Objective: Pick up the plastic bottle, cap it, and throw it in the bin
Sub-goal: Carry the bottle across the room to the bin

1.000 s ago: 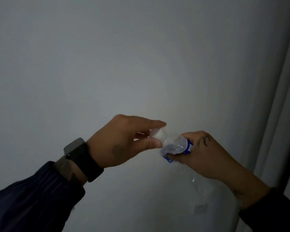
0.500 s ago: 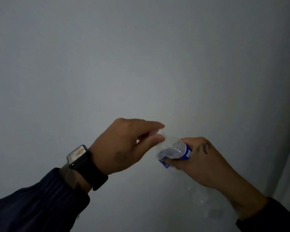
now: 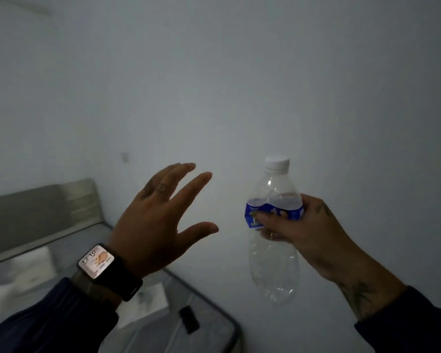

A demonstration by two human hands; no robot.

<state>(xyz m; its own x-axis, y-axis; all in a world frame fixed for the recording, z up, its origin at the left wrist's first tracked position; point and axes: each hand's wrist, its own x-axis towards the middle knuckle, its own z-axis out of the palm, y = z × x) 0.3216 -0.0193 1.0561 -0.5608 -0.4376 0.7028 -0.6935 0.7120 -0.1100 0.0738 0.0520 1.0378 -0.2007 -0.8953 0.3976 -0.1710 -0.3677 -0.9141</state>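
A clear, empty plastic bottle (image 3: 274,263) with a blue label stands upright in the air, its white cap (image 3: 277,162) sitting on the neck. My right hand (image 3: 298,230) is wrapped around the bottle's middle at the label. My left hand (image 3: 158,220) hovers to the left of the bottle, apart from it, fingers spread and holding nothing. A lit smartwatch sits on the left wrist. No bin shows in the head view.
A plain pale wall (image 3: 239,85) fills the background. A glass-topped table (image 3: 209,324) with a grey upright panel (image 3: 36,212) lies at lower left, carrying a white box (image 3: 150,304) and a small dark object (image 3: 188,319).
My left hand let go of the cap and pulled away to the left, opening its fingers. The bottle turned upright in my right hand. The view swung, bringing the table in at lower left.
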